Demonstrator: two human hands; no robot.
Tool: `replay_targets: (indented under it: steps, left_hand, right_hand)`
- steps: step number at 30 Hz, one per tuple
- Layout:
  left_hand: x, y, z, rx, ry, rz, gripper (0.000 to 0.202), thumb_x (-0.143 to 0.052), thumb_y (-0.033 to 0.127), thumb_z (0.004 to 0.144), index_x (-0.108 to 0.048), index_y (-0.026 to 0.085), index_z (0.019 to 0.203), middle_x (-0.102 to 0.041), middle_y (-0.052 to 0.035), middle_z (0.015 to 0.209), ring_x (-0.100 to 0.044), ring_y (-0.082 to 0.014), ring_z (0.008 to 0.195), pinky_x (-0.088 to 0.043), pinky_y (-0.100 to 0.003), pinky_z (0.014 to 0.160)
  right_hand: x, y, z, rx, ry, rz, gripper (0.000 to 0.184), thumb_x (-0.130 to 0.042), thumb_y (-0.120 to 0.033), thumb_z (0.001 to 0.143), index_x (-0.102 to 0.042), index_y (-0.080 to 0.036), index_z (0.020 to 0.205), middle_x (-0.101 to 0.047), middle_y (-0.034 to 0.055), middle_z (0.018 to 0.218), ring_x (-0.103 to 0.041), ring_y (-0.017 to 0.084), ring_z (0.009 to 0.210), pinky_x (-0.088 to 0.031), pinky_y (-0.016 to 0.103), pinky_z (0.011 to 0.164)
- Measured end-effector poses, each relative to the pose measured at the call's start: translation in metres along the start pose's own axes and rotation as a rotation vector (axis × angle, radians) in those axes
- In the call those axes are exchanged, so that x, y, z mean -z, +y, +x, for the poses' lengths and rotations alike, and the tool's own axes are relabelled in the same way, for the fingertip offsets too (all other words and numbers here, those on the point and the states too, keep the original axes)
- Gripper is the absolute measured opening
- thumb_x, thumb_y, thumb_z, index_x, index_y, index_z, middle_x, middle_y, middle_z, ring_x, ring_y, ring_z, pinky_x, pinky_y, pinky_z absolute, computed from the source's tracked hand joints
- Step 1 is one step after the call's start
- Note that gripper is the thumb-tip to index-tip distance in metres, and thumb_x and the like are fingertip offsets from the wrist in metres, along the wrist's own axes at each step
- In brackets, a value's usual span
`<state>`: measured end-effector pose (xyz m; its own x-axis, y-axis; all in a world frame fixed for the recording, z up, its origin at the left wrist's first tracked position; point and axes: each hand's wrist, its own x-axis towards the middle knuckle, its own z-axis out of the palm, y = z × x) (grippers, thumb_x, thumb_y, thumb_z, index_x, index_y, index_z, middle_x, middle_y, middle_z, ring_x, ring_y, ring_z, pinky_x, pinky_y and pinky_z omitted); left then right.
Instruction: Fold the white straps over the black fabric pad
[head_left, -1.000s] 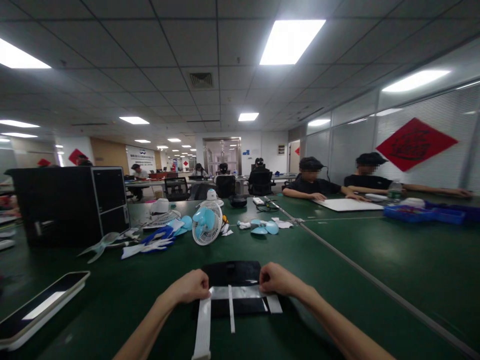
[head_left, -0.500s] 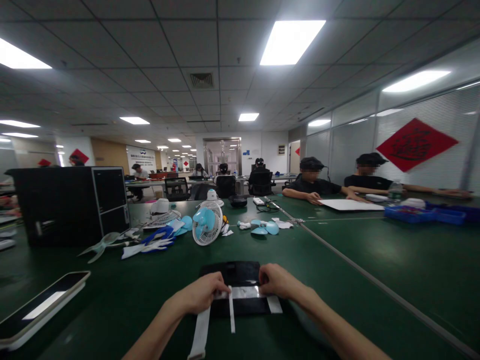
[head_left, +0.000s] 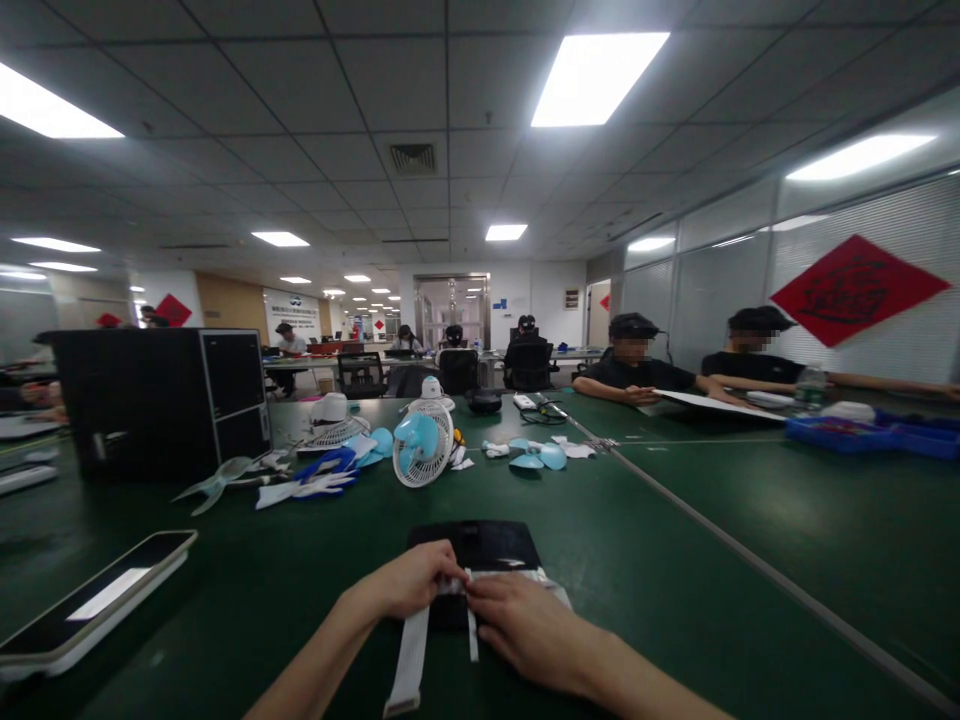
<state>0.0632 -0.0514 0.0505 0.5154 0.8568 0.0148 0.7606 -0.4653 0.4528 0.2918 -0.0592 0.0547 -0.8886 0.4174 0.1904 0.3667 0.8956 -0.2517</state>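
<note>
Black pad: flat on the green counter (head_left: 300, 600), right in front of the person, both hands over it. (head_left: 495, 546)
Thin strap: white, runs off the pad's near edge, top end right by the fingertips. (head_left: 473, 638)
Wide strap: also white, hangs off the pad's left side onto the counter. (head_left: 409, 655)
Left hand: fingers bunched over the pad beside the thin strap, can't tell if they're clamped on anything. (head_left: 422, 580)
Right hand: palm down, fingers together, tips nearly meeting the left's; can't tell about a grip here either. (head_left: 529, 628)
Further out: fan (head_left: 424, 446), gloves (head_left: 322, 478), loose blue blades (head_left: 538, 456).
Far left: PC tower (head_left: 150, 405), phone-like device (head_left: 97, 595) nearer.
Far right: two co-workers, one with hands at a tilted white board (head_left: 712, 403).
</note>
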Motion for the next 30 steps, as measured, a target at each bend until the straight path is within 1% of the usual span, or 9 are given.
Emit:
replay_targets:
  steps: [3, 8, 11, 14, 17, 22, 27, 30]
  left_hand:
    - [0.000, 0.000, 0.000, -0.019, 0.002, 0.004, 0.044, -0.043, 0.006, 0.078, -0.067, 0.025, 0.110, -0.058, -0.0026, 0.107, -0.054, -0.0158, 0.096, -0.041, -0.025, 0.086]
    - [0.000, -0.001, 0.001, -0.023, 0.010, 0.008, 0.041, -0.044, 0.008, 0.079, -0.068, 0.026, 0.108, -0.057, -0.0026, 0.106, -0.054, -0.0154, 0.095, -0.041, -0.025, 0.086]
    - [-0.001, -0.003, 0.001, -0.015, 0.006, 0.003, 0.040, -0.044, 0.010, 0.081, -0.067, 0.026, 0.109, -0.057, -0.0022, 0.107, -0.054, -0.0152, 0.095, -0.041, -0.025, 0.086]
    - [-0.001, -0.004, 0.000, -0.011, 0.011, -0.001, 0.040, -0.045, 0.009, 0.080, -0.067, 0.026, 0.109, -0.057, -0.0022, 0.106, -0.054, -0.0152, 0.095, -0.041, -0.025, 0.086]
    - [0.000, -0.002, 0.000, -0.013, 0.008, -0.001, 0.041, -0.044, 0.007, 0.080, -0.067, 0.026, 0.109, -0.057, -0.0023, 0.106, -0.055, -0.0153, 0.096, -0.041, -0.025, 0.086]
    - [0.000, 0.000, 0.000, -0.024, 0.004, 0.002, 0.042, -0.044, 0.007, 0.079, -0.067, 0.027, 0.109, -0.058, -0.0019, 0.107, -0.054, -0.0153, 0.097, -0.041, -0.025, 0.087]
    - [-0.002, -0.005, 0.001, -0.029, 0.008, 0.000, 0.043, -0.044, 0.008, 0.079, -0.067, 0.027, 0.110, -0.058, -0.0019, 0.108, -0.054, -0.0159, 0.097, -0.041, -0.025, 0.088]
    - [-0.003, -0.006, 0.001, -0.036, 0.016, 0.004, 0.042, -0.044, 0.008, 0.079, -0.067, 0.026, 0.109, -0.058, -0.0022, 0.106, -0.054, -0.0163, 0.097, -0.041, -0.025, 0.087]
  right_hand:
    - [-0.003, -0.002, -0.006, 0.003, 0.022, -0.033, 0.030, -0.048, -0.024, 0.090, -0.063, -0.019, 0.117, -0.062, 0.0093, 0.123, -0.054, 0.023, 0.116, -0.038, 0.037, 0.103]
    - [-0.009, -0.002, -0.015, 0.031, 0.018, -0.072, 0.039, -0.052, -0.022, 0.088, -0.056, -0.020, 0.127, -0.055, 0.0110, 0.135, -0.048, 0.025, 0.125, -0.036, 0.040, 0.106]
    - [-0.012, 0.000, -0.016, 0.039, 0.017, -0.096, 0.039, -0.051, -0.023, 0.089, -0.056, -0.020, 0.128, -0.055, 0.0109, 0.136, -0.049, 0.026, 0.125, -0.037, 0.041, 0.106]
    - [-0.012, -0.001, -0.015, 0.045, 0.023, -0.130, 0.036, -0.049, -0.023, 0.090, -0.058, -0.020, 0.125, -0.056, 0.0122, 0.134, -0.051, 0.027, 0.122, -0.039, 0.042, 0.103]
    - [-0.012, -0.002, -0.015, 0.059, 0.028, -0.160, 0.032, -0.045, -0.023, 0.091, -0.062, -0.019, 0.118, -0.057, 0.0131, 0.132, -0.053, 0.028, 0.120, -0.041, 0.042, 0.101]
    - [-0.011, -0.004, -0.016, 0.054, 0.044, -0.142, 0.031, -0.044, -0.023, 0.091, -0.065, -0.020, 0.114, -0.059, 0.0113, 0.129, -0.055, 0.025, 0.117, -0.042, 0.038, 0.100]
    - [-0.008, -0.004, -0.018, 0.089, 0.054, -0.107, 0.031, -0.046, -0.022, 0.089, -0.067, -0.021, 0.112, -0.052, 0.0104, 0.138, -0.046, 0.025, 0.127, -0.037, 0.039, 0.105]
    - [-0.006, -0.005, -0.018, 0.132, 0.043, -0.080, 0.030, -0.046, -0.022, 0.089, -0.069, -0.020, 0.108, -0.057, 0.0096, 0.132, -0.047, 0.024, 0.125, -0.036, 0.038, 0.106]
